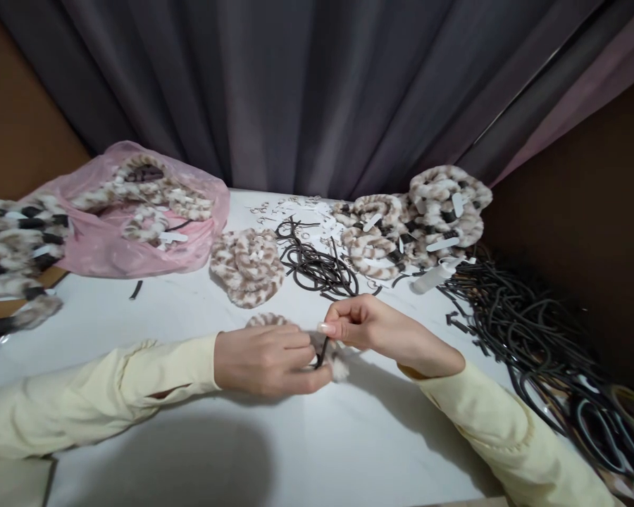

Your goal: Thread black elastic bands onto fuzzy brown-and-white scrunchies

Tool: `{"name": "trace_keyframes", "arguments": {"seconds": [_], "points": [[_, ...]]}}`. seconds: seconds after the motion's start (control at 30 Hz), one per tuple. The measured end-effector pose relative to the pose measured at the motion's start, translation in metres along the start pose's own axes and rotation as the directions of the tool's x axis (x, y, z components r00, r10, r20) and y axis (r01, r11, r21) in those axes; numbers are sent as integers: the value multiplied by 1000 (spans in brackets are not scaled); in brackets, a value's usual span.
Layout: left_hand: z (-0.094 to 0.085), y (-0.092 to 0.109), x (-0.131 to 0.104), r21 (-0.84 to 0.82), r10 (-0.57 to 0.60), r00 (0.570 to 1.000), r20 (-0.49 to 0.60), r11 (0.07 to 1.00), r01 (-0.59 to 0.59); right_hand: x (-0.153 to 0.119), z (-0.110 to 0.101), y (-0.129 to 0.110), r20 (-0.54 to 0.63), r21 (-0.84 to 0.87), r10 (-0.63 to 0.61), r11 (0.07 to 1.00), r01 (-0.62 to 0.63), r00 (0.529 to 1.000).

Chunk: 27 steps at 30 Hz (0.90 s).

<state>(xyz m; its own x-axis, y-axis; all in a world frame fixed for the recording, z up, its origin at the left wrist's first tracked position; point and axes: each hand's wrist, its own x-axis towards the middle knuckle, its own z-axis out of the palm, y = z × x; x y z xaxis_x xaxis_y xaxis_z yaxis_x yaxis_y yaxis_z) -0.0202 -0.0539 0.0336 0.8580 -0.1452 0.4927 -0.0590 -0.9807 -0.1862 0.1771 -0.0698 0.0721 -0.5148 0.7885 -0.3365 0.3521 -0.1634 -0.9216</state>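
Apparently the right hand (377,329) is pinching a thin dark cord (325,346) at its upper end, while the left hand (267,359) is holding it lower down. With so little cord showing, an uneven tug could be causing a slip. Below the right grip and beside the left fingertips, the fluffy patterned piece (340,368) is showing, partly hidden; beyond, loose dark cords (317,266) are lying on the desk (190,451).

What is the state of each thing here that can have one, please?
Pink plastic bag: open, furry pieces inside.
Dark grey fabric curtain: hanging in folds.
Central brown-and-white furry bundle: coiled.
Long black cords at right: tangled.
Left hand: fingers curled around short black cord.
Right hand: pinching that cord.
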Motion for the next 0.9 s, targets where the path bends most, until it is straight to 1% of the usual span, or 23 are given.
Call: {"name": "trace_keyframes", "arguments": {"seconds": [0.1,0.2,0.3,0.37,0.4,0.43,0.5,0.53,0.57,0.6,0.63,0.67,0.73,0.77,0.83,0.9], "points": [[-5,8,4,-93,-37,999,-17,995,35,4,8,3,5,-12,-37,999,38,999],[-6,13,5,-224,-141,990,5,965,139,10,16,7,-23,-61,-86,995,84,996],[-3,13,2,-337,-265,964,24,906,257,16,18,13,-83,-165,-153,977,138,985],[1,10,-1,-376,-356,934,24,863,338,19,16,17,-149,-253,-202,954,161,968],[4,8,-2,-390,-407,913,22,837,383,20,14,19,-198,-307,-244,935,176,949],[7,6,-3,-401,-462,886,18,809,430,21,12,20,-256,-371,-301,908,194,919],[12,2,-6,-405,-565,825,-1,755,516,20,8,22,-355,-505,-443,832,229,823],[14,-1,-7,-400,-603,797,-23,736,546,19,6,21,-376,-564,-510,788,246,773],[15,-3,-8,-391,-625,779,-47,729,562,17,4,20,-369,-611,-561,747,261,741],[16,-5,-9,-381,-631,772,-77,734,562,15,3,18,-338,-642,-585,716,274,737],[17,-6,-10,-368,-620,777,-112,752,547,12,3,16,-291,-656,-585,699,287,757],[17,-8,-11,-351,-590,792,-153,782,515,9,3,13,-238,-663,-572,686,300,785],[15,-9,-11,-303,-496,838,-228,854,423,6,5,10,-139,-672,-532,670,315,835],[15,-9,-11,-275,-445,859,-254,884,377,5,7,9,-106,-680,-516,661,317,850],[13,-9,-11,-230,-371,889,-269,921,315,4,10,8,-69,-706,-507,633,316,859],[13,-9,-10,-216,-353,899,-259,929,302,4,12,7,-49,-728,-503,610,314,863]]}}
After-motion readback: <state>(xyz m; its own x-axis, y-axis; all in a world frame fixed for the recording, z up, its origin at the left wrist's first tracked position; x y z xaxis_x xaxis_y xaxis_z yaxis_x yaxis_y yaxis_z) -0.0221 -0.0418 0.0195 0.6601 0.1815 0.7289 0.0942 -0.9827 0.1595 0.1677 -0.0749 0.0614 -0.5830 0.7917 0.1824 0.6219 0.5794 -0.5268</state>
